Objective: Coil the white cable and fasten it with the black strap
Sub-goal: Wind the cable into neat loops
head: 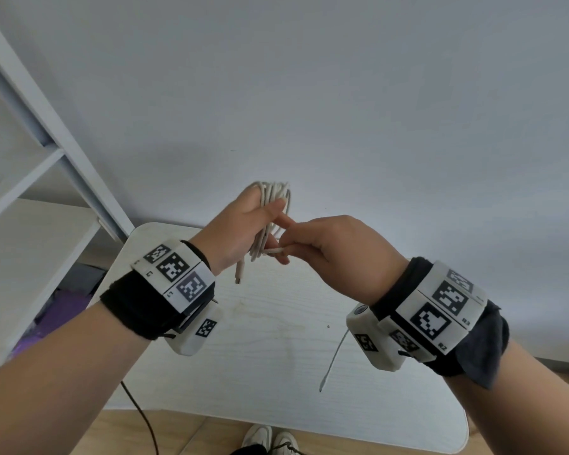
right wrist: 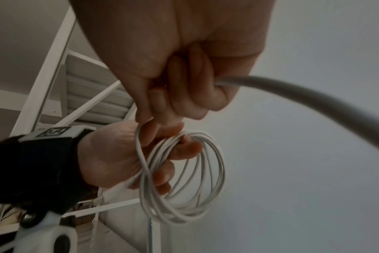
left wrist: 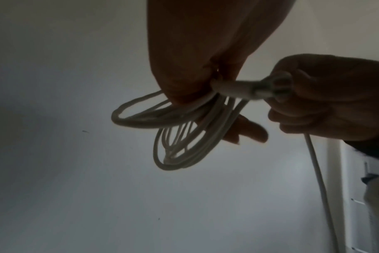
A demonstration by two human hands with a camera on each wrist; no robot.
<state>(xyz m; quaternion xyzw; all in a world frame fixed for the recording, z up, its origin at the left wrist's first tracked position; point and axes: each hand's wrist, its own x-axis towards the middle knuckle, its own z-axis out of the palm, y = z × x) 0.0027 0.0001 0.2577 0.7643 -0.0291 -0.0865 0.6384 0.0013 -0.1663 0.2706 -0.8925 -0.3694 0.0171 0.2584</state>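
White shelving with slanted metal struts [head: 30, 133] fills the upper left of the head view, and a pale wood-grain table with rounded corners [head: 276, 356] spreads across the lower middle. Left of centre, your left hand [head: 240, 228] is raised above that table with its fingers and thumb curled round a bundle of thin white cable wound into several loops [head: 271, 218]; the right wrist view shows the loops [right wrist: 184, 179] hanging round those fingers. One short end with a plug [head: 239, 274] dangles below the hand. Just right of the coil, your right hand [head: 335, 254] meets the left, its fingers curled tight and pinching a stretch of the same cable at the coil's lower part. From the right fist a free length of white cable [head: 332, 359] drops at the lower right, its tip near the table; whether it touches is unclear. At the bottom centre, two pale shoes [head: 271, 438] stand on the wooden floor.
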